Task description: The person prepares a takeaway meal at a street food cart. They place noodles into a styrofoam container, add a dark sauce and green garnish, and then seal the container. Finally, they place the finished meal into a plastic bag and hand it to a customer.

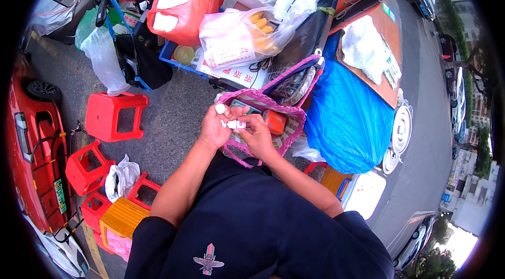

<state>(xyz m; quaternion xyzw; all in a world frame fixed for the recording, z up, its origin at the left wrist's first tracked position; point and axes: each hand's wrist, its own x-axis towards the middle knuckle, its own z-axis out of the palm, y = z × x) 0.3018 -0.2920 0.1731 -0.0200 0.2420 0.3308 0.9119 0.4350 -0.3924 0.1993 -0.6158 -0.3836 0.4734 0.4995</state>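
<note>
My left hand (215, 128) is turned palm up, with several small white pills (224, 124) on the palm. A round white bottle cap (220, 108) is held at its fingers. My right hand (255, 133) grips a small white pill bottle (236, 124) with a printed label, tipped on its side with its mouth over the left palm. Beneath both hands, a pink-rimmed woven bag (296, 121) stands open. Inside it, an orange-red box (275, 122) is visible to the right of my right hand.
A cart ahead bears a red plastic bag (205, 7), a white bag with yellow food (236, 38) and a blue crate (169, 53). Blue plastic sheeting (347, 121) covers something at right. Red plastic stools (114, 117) and a red car (37, 149) are at left.
</note>
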